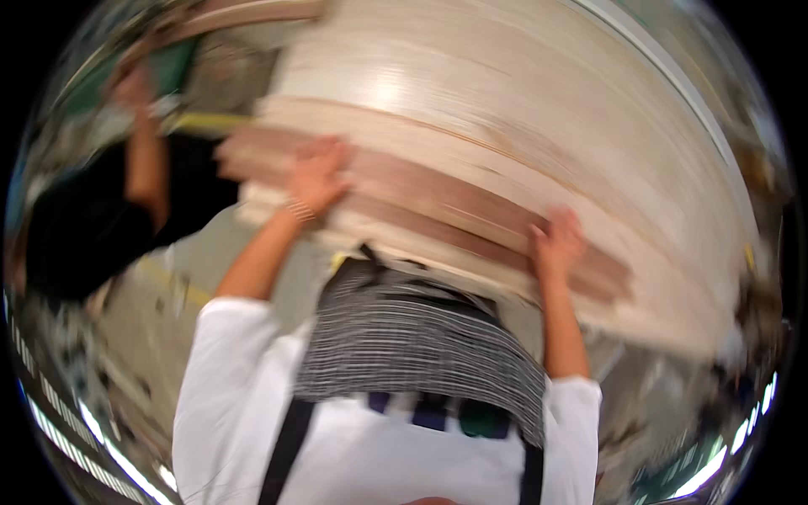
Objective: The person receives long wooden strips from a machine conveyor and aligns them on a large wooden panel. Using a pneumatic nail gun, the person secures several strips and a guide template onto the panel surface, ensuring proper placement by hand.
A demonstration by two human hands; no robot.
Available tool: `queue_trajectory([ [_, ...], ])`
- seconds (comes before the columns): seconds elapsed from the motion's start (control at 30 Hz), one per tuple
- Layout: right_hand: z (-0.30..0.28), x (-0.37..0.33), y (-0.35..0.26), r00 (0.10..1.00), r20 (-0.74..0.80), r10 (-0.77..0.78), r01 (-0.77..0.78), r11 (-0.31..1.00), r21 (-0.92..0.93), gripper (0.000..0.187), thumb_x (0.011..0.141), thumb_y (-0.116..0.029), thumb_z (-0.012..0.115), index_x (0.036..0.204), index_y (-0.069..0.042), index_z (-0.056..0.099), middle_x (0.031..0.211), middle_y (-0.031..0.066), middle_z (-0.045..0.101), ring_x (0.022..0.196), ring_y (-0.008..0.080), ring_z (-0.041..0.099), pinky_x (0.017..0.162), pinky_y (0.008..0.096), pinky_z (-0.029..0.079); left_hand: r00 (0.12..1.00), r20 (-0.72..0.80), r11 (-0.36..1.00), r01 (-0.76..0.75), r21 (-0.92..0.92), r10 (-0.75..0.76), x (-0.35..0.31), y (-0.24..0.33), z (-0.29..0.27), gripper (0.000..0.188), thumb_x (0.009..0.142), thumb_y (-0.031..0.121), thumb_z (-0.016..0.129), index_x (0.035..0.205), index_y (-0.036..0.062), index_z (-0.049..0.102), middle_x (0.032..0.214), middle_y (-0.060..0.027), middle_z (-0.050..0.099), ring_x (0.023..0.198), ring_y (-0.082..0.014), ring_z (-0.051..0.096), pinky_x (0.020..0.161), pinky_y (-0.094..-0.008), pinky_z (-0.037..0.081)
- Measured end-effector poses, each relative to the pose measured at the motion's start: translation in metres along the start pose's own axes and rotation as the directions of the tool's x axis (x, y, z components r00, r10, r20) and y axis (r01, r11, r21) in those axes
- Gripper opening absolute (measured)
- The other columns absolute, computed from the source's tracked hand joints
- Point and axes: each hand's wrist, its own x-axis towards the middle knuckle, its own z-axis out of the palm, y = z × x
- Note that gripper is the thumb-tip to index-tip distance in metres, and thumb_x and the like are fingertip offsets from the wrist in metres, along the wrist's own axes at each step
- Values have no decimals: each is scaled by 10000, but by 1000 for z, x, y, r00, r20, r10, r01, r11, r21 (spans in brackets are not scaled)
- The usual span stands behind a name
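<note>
Worktop (505, 93) of pale wood sweeps across most of the space beyond the person, its grain running lengthwise and a patch of light gleaming on its upper left. At its near edge stands the person in a white shirt (362, 471), and off to the left a co-worker (93, 223) dressed in black leans in with one arm raised. Over the white shirt hangs a grey-and-black striped apron (421, 337), close against the near side of the worktop. A long brown wooden board (446, 189) lies along that near side, slanting down to the right, with a darker strip on its near flank — a second piece or the board's own edge, I cannot tell which. Farther off, at the upper left, is a brown plank (248, 12), and the co-worker's hand (133, 87) is just below its left end. The person's left hand (320, 172) rests over the left part of the board, and the right hand (560, 244) is against it near its right end. Both are blurred; the fingers lie over the wood, but whether they grip it or merely press I cannot tell. Around the left wrist sits a banded bracelet (299, 209).
</note>
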Motion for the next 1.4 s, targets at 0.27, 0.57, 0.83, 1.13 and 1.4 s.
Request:
queue_trajectory([
  [0.27,16,-2,4,997,53,-64,68,995,-77,497,978,-368,488,1435,-175,467,1549,102,358,1447,271,290,1130,569,167,997,-69,999,39,-34,-41,-3,2,1,717,923,626,443,1492,195,375,1572,-14,319,1468,-202,240,1175,-524,150],
  [0.57,13,0,10,997,53,-53,56,997,-61,414,984,-349,471,1353,-167,522,1510,97,397,1438,284,297,1123,579,185,993,-114,992,13,-129,-28,-1,4,2,681,909,566,520,1466,191,410,1528,-10,373,1451,-190,264,1159,-519,187],
  [0.83,3,1,5,995,104,7,-5,1000,-16,383,932,-388,547,1239,-167,606,1452,95,466,1400,292,349,1111,568,214,999,50,994,-27,106,22,6,6,-2,609,950,482,482,1493,232,365,1563,-28,323,1468,-226,219,1153,-567,125],
  [1.13,1,-3,-5,988,156,-11,-13,988,154,606,949,-558,413,1445,-213,453,1561,122,316,1468,332,207,1127,672,80,851,171,866,-499,-29,496,43,190,-7,1076,670,643,719,1511,100,325,1591,-225,189,1477,-403,138,1163,-579,119],
  [1.4,-46,-127,175,976,-209,-68,152,897,415,622,917,-541,533,1424,-188,459,1530,135,332,1458,338,204,1145,633,85,863,142,872,-489,-6,485,84,354,-29,1050,588,472,827,1473,128,378,1507,-274,280,1353,-453,288,1127,-570,204],
])
